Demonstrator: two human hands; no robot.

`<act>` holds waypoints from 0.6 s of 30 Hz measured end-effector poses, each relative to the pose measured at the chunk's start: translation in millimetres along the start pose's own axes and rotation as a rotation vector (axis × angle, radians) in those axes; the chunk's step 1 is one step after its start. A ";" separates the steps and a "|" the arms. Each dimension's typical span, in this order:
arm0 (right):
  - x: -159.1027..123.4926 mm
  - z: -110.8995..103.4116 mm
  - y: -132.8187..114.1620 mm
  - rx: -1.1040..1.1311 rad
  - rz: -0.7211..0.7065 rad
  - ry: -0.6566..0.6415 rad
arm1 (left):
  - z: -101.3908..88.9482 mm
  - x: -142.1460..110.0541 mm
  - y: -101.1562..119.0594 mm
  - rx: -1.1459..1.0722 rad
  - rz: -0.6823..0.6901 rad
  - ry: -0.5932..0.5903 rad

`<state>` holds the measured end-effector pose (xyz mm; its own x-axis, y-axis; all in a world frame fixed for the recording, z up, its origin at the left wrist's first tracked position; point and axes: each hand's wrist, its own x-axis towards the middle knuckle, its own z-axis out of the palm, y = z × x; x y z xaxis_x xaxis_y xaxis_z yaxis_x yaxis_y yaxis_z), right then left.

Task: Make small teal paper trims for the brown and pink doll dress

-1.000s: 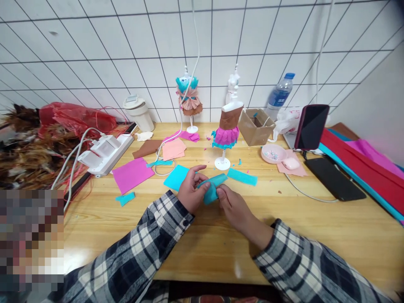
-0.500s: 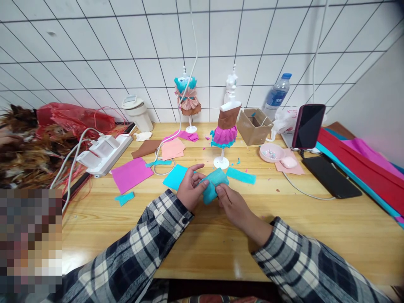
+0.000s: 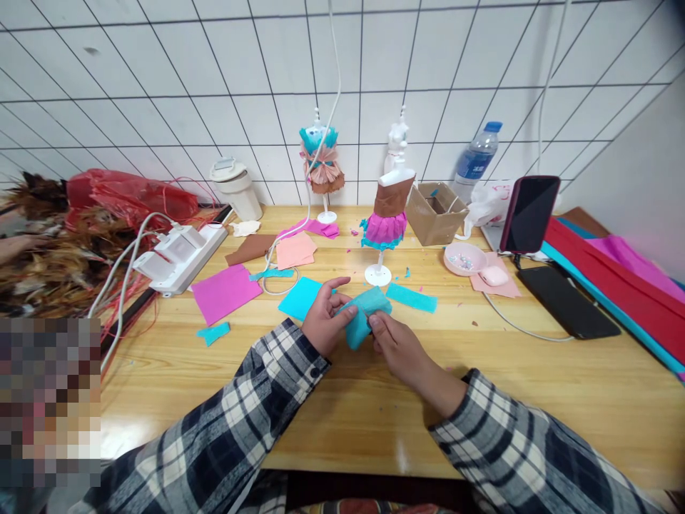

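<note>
A folded piece of turquoise crepe paper [image 3: 359, 321] is pinched between my two hands above the table. My left hand [image 3: 327, 318] grips its left side with thumb and fingers, the index finger raised. My right hand [image 3: 393, 341] pinches its right edge; some fingertips are hidden behind the paper. Just beyond stands a small dress form [image 3: 393, 203] wrapped in brown, with a pleated magenta skirt edged in turquoise. A flat turquoise strip [image 3: 412, 298] lies right of its base, and a turquoise sheet [image 3: 300, 298] lies beside my left hand.
Magenta [image 3: 225, 293], peach [image 3: 296, 250] and brown paper [image 3: 250, 250] lie at left near a power strip [image 3: 187, 260]. Behind stand a dressed form [image 3: 323, 168], a cardboard box [image 3: 436, 218] and a bottle [image 3: 476, 160]. At right are a bead dish [image 3: 464, 259] and a propped phone [image 3: 529, 214].
The view has shifted slightly, so everything sits a little differently in the frame. Both hands keep nearly the same pinch on the turquoise paper.
</note>
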<state>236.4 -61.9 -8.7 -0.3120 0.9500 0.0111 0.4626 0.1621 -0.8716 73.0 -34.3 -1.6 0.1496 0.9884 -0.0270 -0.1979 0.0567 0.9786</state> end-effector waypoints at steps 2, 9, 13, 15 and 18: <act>0.0 0.3 0.6 0.003 0.006 0.005 | 0.6 -1.1 1.1 -0.011 -0.023 -0.014; -1.0 0.6 1.2 0.010 0.011 0.016 | 3.8 -3.2 3.2 -0.034 -0.052 -0.043; -0.7 0.7 0.8 -0.003 0.006 0.017 | 3.3 -2.2 1.3 -0.024 -0.047 -0.037; -0.5 0.8 0.6 -0.016 0.008 0.014 | 2.9 -1.7 0.3 -0.019 -0.042 -0.043; -0.2 0.7 -0.1 -0.037 0.010 0.014 | 2.7 -1.2 -0.5 -0.010 -0.040 -0.051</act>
<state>235.8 -62.2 -8.9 -0.2956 0.9553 0.0090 0.4962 0.1616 -0.8530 75.6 -36.0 -1.5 0.2064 0.9769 -0.0552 -0.2008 0.0975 0.9748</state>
